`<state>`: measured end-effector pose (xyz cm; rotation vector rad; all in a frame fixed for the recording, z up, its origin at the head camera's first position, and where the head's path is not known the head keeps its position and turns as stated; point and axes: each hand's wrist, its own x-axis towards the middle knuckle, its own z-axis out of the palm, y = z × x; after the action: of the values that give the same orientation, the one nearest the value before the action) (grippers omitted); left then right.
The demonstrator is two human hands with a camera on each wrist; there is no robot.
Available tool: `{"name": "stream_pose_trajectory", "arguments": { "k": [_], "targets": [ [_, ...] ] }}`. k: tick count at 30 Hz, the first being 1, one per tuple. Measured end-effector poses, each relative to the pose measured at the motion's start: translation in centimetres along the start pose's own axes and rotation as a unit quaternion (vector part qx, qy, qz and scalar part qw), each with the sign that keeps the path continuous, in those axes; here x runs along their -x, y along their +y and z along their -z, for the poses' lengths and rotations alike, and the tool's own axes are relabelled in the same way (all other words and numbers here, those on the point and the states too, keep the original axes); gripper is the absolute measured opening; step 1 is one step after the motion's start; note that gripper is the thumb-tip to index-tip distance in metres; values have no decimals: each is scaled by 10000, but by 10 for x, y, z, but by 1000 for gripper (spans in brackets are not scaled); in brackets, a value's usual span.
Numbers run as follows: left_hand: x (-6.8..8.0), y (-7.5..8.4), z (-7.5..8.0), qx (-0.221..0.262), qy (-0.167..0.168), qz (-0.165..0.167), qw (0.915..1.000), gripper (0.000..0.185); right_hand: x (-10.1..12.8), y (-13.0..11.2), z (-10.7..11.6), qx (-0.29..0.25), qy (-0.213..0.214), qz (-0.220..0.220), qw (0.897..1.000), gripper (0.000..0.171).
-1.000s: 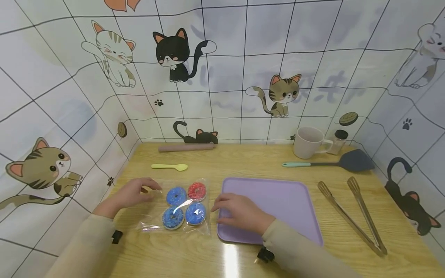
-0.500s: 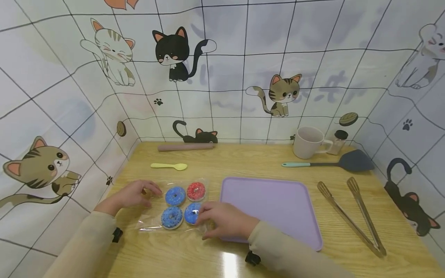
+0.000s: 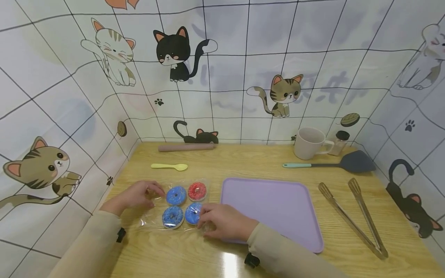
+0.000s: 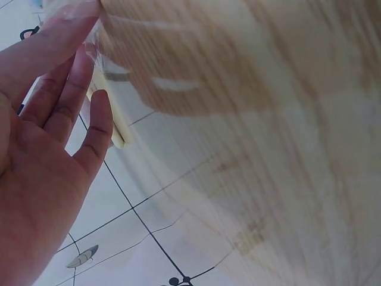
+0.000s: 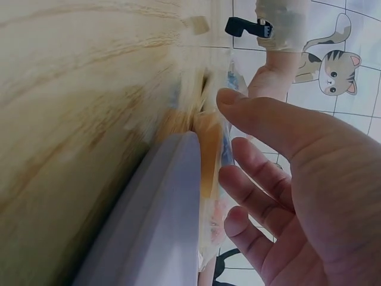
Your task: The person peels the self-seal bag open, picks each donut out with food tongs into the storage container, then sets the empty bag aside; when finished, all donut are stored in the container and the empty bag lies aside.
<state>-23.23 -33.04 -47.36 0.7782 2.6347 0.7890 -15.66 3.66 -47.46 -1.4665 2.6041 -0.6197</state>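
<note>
A clear plastic bag holds several toy donuts: a red one and blue ones, such as the speckled blue donut. At its left end, my left hand pinches the film between thumb and fingertips; in the left wrist view, clear film shows at the fingertips of the left hand. My right hand reaches over the bag's lower right corner and partly covers one blue donut. In the right wrist view, the thumb and loosely bent fingers of the right hand stand apart beside the bag.
A purple tray lies under the right forearm, close to the bag. Metal tongs lie at right. Behind are a turner, a mug, a small jar, a yellow spoon and a rolling pin.
My right hand has moved left from over the tray onto the bag's right corner. My left hand has shifted slightly right onto the bag's left end. The donuts stay in place.
</note>
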Motion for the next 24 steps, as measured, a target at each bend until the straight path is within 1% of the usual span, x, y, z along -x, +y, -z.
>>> {"name": "stream_pose_trajectory", "arguments": {
  "k": [4,13,17,24],
  "targets": [
    [-1,2,0,-28,4,8,10000,41,-1,3,-1,-51,2,43,10000,16],
    [0,4,1,-75,-10,-29,10000,40,-2,9,-6,-368,17,110,9993,5],
    [0,4,0,-111,18,-55,9999,40,-2,10,-5,-529,17,46,9986,5],
    [-3,4,0,-220,31,-39,9997,40,1,11,-5,-653,18,-55,9978,5]
  ]
}}
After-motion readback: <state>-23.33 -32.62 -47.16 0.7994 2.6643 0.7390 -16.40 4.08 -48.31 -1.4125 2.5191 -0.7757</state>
